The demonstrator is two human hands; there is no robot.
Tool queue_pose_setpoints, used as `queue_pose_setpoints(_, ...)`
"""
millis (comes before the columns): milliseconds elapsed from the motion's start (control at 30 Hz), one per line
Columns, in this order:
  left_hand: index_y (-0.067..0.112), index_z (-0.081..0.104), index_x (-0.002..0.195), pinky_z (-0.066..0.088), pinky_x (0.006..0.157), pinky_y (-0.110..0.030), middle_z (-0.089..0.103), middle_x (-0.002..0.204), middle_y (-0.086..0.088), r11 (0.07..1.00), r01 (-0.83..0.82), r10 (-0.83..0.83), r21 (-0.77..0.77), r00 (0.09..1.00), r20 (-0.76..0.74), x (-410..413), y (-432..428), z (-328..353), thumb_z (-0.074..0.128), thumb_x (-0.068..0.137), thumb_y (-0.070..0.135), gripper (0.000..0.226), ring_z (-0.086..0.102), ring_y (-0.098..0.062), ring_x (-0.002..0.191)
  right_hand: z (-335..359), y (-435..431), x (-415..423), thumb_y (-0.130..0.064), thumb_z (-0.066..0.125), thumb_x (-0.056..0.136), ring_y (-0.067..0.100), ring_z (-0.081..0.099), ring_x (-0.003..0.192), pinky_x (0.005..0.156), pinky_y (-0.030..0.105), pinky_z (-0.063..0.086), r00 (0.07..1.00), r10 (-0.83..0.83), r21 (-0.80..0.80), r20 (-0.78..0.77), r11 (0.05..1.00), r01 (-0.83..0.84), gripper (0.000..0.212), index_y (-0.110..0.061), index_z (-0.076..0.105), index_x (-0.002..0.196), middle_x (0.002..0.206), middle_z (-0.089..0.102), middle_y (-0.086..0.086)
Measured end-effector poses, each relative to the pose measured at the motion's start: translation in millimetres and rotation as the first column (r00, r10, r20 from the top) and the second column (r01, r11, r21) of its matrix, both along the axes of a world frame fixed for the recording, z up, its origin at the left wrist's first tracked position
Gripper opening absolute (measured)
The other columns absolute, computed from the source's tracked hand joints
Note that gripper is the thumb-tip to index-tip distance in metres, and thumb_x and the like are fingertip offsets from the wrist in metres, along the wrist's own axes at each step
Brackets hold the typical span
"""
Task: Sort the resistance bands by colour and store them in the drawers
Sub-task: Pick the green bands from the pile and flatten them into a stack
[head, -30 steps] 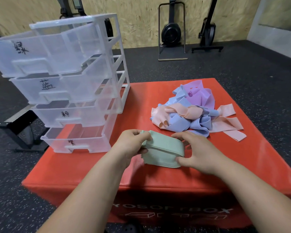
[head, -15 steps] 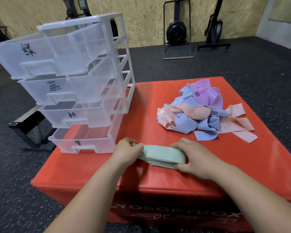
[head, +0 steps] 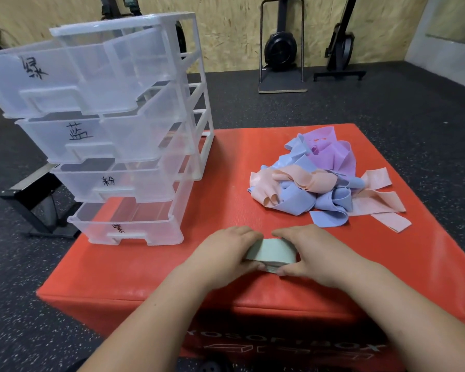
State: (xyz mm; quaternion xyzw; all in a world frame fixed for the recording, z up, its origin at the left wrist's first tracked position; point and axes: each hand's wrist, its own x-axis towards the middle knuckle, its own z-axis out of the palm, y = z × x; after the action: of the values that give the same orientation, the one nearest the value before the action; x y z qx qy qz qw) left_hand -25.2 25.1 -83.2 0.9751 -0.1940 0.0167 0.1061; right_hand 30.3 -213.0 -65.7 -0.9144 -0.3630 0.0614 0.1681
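Two forearms come in from the near edge, roughly symmetric, angling inward to meet at the green bands (head: 270,254). Left grip (head: 226,251) curls over the stack's left end, right grip (head: 316,253) over its right end. Fingers wrap the far edge and thumbs sit on the near edge. Both pinch the stack, neither is spread.

Change: 1 s ago the stack was off the surface, tilted between the hands. 0.5 s ago it lay flat and long. Now it sits flat on the worktop (head: 234,183) near the front edge and shows shorter, with the left grip covering more of it. Reads as squaring up the bundle. Judgement: green set is collected and ready to lift, nothing stored yet.

Further back, right: mixed pile (head: 320,183) of pink, blue and purple bands, unsorted, well apart from the hands. Back left: drawer unit (head: 145,130) with four clear drawers, all pulled out, apparently empty. Top drawer (head: 73,76) carries the green label, so it's the likely target, up and to the left. Beyond: gym floor (head: 387,103), equipment (head: 281,49) at the wall.
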Motion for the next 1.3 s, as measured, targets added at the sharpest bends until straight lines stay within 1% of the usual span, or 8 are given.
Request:
queue_pose_setpoints(233,0.030,0.069,0.126,0.052,0.086,-0.037,0.069,0.106,0.011,0.980,-0.005,0.000,-0.200,1.000,-0.025,10.8,13.9,1.2,0.082,0.078,0.064,0.060,0.062,-0.010,0.096,-6.4,1.8,-4.9,-0.058,0.079,0.076,0.013,0.058,0.108,0.092,0.035,0.049,1.000,0.016,-0.010,0.007,1.000,-0.016,0.070,-0.041,0.052,0.139,0.114,0.058,-0.017)
queue_pose_setpoints(433,0.032,0.073,0.128,0.050,0.089,-0.021,0.069,0.113,0.022,0.927,-0.085,0.039,-0.366,0.991,-0.131,13.4,22.7,6.9,0.092,0.069,0.058,0.068,0.064,0.002,0.104,-4.8,1.9,-2.7,-0.062,0.080,0.073,0.011,0.056,0.104,0.088,0.031,0.047,1.000,-0.001,-0.034,0.012,0.999,0.002,0.072,-0.041,0.054,0.138,0.105,0.053,-0.019)
queue_pose_setpoints(567,0.032,0.074,0.126,0.051,0.086,-0.023,0.070,0.107,0.020,0.923,-0.092,0.040,-0.372,0.989,-0.145,13.4,23.5,5.6,0.093,0.070,0.054,0.064,0.064,0.000,0.099,-4.0,-0.1,-6.6,-0.083,0.065,0.076,0.009,0.049,0.123,0.108,0.032,0.043,0.981,-0.086,0.006,-0.173,0.996,0.089,0.090,-0.042,0.039,0.152,0.127,0.047,-0.014)
queue_pose_setpoints(667,0.030,0.074,0.125,0.051,0.084,-0.023,0.069,0.105,0.018,0.922,-0.077,0.028,-0.379,0.991,-0.132,13.3,22.3,4.8,0.093,0.070,0.055,0.063,0.064,-0.002,0.097,2.5,-2.8,-6.3,-0.078,0.041,0.094,0.016,0.049,0.138,0.112,0.032,0.039,0.925,-0.249,0.006,-0.286,0.965,0.262,0.077,-0.033,0.038,0.157,0.147,0.052,-0.004)
queue_pose_setpoints(833,0.030,0.073,0.123,0.051,0.082,-0.025,0.069,0.105,0.016,0.922,-0.055,0.018,-0.383,0.995,-0.099,12.2,22.4,0.8,0.091,0.071,0.058,0.061,0.064,-0.003,0.094,1.4,13.9,-17.3,-0.059,0.064,0.091,0.019,0.063,0.115,0.090,0.032,0.048,0.875,-0.377,-0.043,-0.303,0.923,0.383,0.062,-0.032,0.048,0.144,0.128,0.067,-0.003)
queue_pose_setpoints(1000,0.031,0.069,0.121,0.048,0.079,-0.022,0.064,0.103,0.017,0.907,-0.058,0.041,-0.416,0.998,-0.051,5.9,23.4,-5.5,0.090,0.072,0.058,0.059,0.060,-0.003,0.092,-4.8,32.2,-26.1,-0.040,0.079,0.072,0.011,0.065,0.073,0.060,0.027,0.042,0.767,-0.485,0.159,-0.420,0.793,0.588,0.048,-0.034,0.055,0.113,0.085,0.069,-0.008)
queue_pose_setpoints(1133,0.033,0.064,0.121,0.048,0.084,-0.023,0.062,0.108,0.015,0.883,-0.114,0.086,-0.455,0.993,-0.081,-2.4,26.2,-3.1,0.086,0.074,0.064,0.061,0.059,-0.003,0.097,8.9,42.3,-24.6,-0.029,0.083,0.064,0.006,0.063,0.069,0.061,0.024,0.041,0.782,-0.475,0.290,-0.404,0.744,0.602,0.052,-0.035,0.061,0.110,0.080,0.066,-0.009)
queue_pose_setpoints(1300,0.039,0.047,0.152,0.047,0.093,-0.021,0.051,0.123,0.010,0.765,-0.183,0.124,-0.617,0.983,-0.138,-5.9,26.8,6.9,0.077,0.093,0.048,0.067,0.058,0.001,0.100,49.5,42.0,-22.4,-0.026,0.088,0.063,0.008,0.062,0.083,0.077,0.030,0.053,0.943,-0.274,0.386,-0.190,0.862,0.328,0.064,-0.039,0.060,0.120,0.090,0.064,-0.011)
